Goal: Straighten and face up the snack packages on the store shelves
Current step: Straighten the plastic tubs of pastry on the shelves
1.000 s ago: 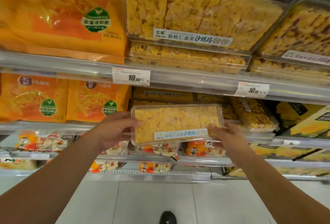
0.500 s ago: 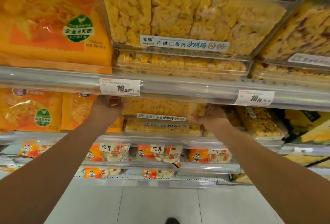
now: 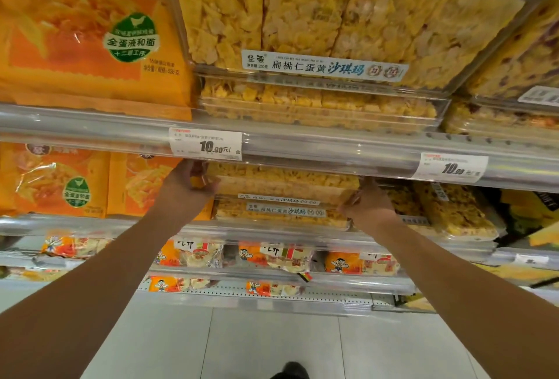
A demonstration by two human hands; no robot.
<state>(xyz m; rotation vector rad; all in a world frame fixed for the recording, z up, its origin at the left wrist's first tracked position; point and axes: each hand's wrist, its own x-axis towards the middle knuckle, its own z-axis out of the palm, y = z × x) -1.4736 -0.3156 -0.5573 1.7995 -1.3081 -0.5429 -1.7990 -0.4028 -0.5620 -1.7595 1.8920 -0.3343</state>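
- The left hand [image 3: 187, 185] reaches under the price rail and grips the left end of a clear plastic box of yellow sachima [image 3: 284, 180], fingers curled round its corner.
- The right hand [image 3: 367, 201] grips the right end of the same box, its fingers bent against the end wall; the fingertips are partly hidden by the box.
- The box sits on the second shelf, on top of a stack of like boxes [image 3: 281, 215] whose white label strips face outward, and its upper part is hidden behind the shelf rail [image 3: 332, 151] above.
- Two price tags are clipped to that rail: one [image 3: 205, 144] just above the left hand, one [image 3: 452, 167] off to the right.
- Left of the stack stand orange snack bags [image 3: 60, 179] with green round badges.
- Right of the stack lie clear boxes of sachima with dark bits [image 3: 450, 212].
- On the top shelf a large clear box [image 3: 326, 21] leans face out over flat ones, beside a big orange bag [image 3: 84, 30].
- Lower shelves hold small packs with a cartoon figure [image 3: 272, 257].
- A dark shoe [image 3: 290, 371] shows on the pale tiled floor [image 3: 272, 339].
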